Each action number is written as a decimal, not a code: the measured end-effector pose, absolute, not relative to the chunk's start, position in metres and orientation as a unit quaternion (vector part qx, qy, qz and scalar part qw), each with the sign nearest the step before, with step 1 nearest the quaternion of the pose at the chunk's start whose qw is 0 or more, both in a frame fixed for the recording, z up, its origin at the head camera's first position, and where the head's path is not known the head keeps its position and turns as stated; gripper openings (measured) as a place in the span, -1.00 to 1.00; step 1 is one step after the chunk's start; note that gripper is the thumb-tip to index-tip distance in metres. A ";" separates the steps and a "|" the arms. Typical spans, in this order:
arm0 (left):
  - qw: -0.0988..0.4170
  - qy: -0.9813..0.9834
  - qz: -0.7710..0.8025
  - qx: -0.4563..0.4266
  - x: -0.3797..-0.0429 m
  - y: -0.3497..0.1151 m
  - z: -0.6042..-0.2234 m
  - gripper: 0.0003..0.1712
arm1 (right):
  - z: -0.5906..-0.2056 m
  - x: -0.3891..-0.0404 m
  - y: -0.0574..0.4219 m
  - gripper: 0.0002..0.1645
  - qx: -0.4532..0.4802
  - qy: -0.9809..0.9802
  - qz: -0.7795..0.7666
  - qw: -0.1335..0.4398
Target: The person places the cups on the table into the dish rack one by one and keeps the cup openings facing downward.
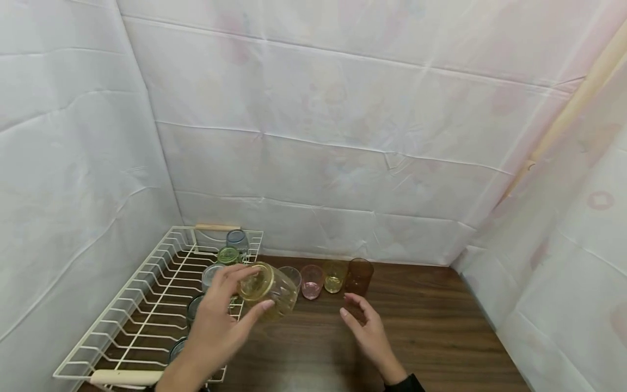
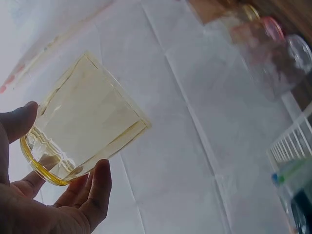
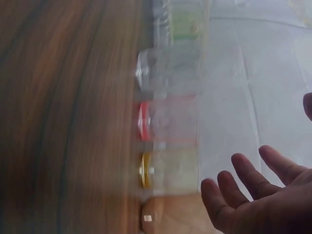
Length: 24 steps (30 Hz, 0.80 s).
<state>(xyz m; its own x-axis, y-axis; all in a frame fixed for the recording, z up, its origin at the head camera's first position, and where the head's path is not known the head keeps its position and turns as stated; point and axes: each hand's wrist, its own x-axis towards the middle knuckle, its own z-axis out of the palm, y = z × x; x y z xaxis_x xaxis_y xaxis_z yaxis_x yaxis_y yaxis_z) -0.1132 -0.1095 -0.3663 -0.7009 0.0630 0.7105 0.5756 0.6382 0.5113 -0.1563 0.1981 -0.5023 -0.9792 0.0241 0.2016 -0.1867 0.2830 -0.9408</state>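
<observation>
My left hand grips a pale yellow glass near its thick base, thumb on one side and fingers on the other. The glass is tilted, base toward the hand and mouth pointing right and down; the left wrist view shows the yellow glass with nothing visible inside. My right hand holds nothing, its fingers loosely bent over the table in front of a brown glass. Left of that stand a yellow glass, a pink glass and a clear glass, partly hidden by the held one.
A white wire dish rack with wooden handles stands at the left. Along its right side are several glasses, among them a blue glass and a green glass. White sheeting encloses the dark wooden table at the back and sides.
</observation>
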 end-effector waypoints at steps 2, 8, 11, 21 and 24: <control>0.341 -0.838 -0.383 -0.188 -0.116 -0.122 -0.364 -0.18 | -0.506 -0.161 0.206 -0.45 0.049 -0.818 0.565 0.092; 0.347 -0.841 -0.380 -0.168 -0.125 -0.155 -0.357 -0.21 | -0.517 -0.168 0.225 -0.32 0.053 -0.883 0.447 0.136; 0.355 -0.849 -0.359 -0.159 -0.133 -0.172 -0.354 -0.22 | -0.523 -0.169 0.232 -0.32 0.064 -0.898 0.405 0.163; 0.303 -0.894 -0.308 -0.120 -0.193 -0.222 -0.343 -0.27 | -0.532 -0.172 0.247 -0.28 0.032 -0.913 0.363 0.182; 0.239 -0.919 -0.298 -0.094 -0.220 -0.236 -0.346 -0.26 | -0.533 -0.171 0.249 -0.27 0.016 -0.916 0.360 0.176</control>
<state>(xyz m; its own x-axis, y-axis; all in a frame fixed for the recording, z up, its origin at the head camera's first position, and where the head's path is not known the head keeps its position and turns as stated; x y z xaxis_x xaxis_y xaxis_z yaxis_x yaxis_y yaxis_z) -0.2197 -0.2356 -0.3458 -0.8683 0.0297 0.4952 0.3149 0.8044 0.5039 -0.1713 0.2488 -0.5334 -0.9378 0.0966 0.3335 -0.1565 0.7399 -0.6543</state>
